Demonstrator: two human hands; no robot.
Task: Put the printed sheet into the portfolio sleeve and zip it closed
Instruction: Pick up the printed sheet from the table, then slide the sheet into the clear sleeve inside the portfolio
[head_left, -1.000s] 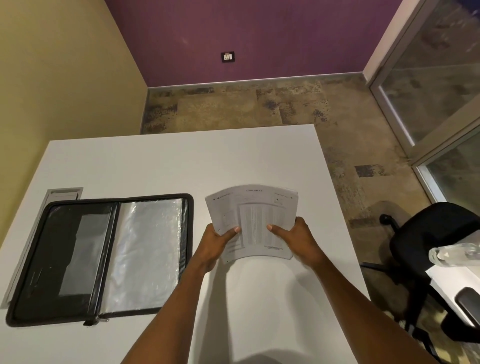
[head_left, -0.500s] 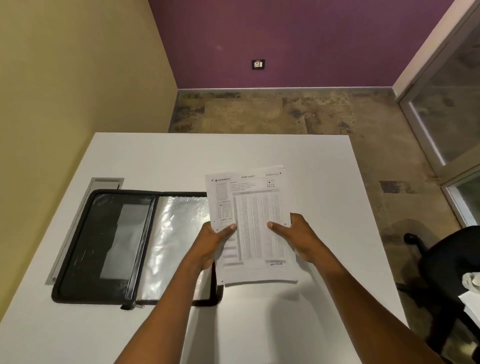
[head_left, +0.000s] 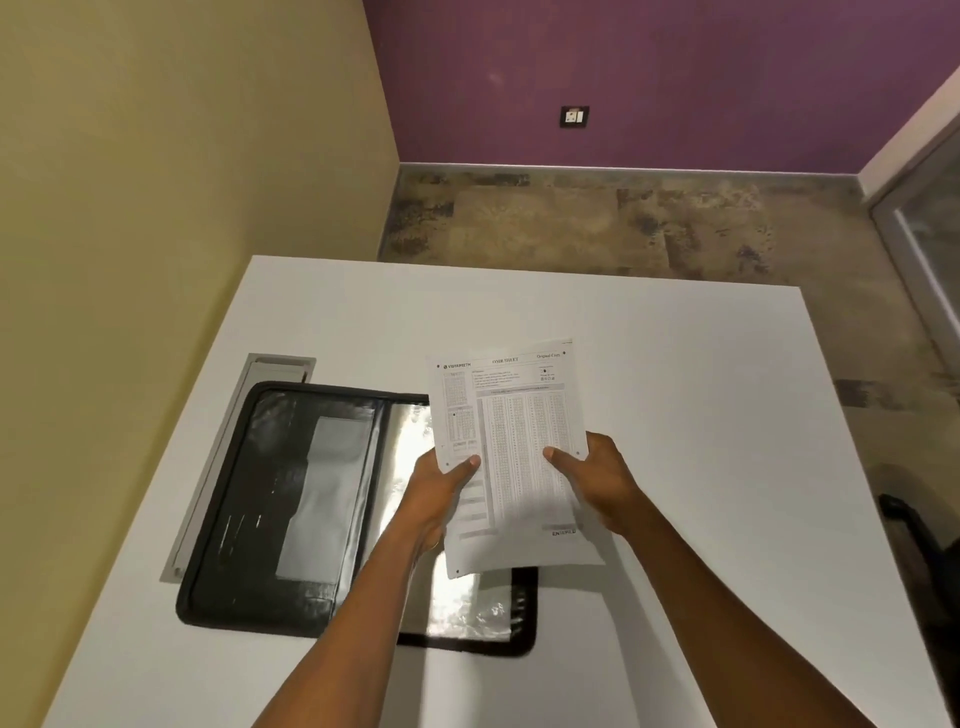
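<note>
Both the left hand (head_left: 439, 491) and right hand (head_left: 605, 483) grip the printed sheet (head_left: 511, 457) above the open portfolio (head_left: 291, 499) near the bench's (head_left: 701, 415) left edge, so sleeving and zipping both remain undone.

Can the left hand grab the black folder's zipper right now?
Probably not yet. The left hand is shut on the printed sheet, as is the right hand, and no zipper pull on the open portfolio is clearly visible.
</note>
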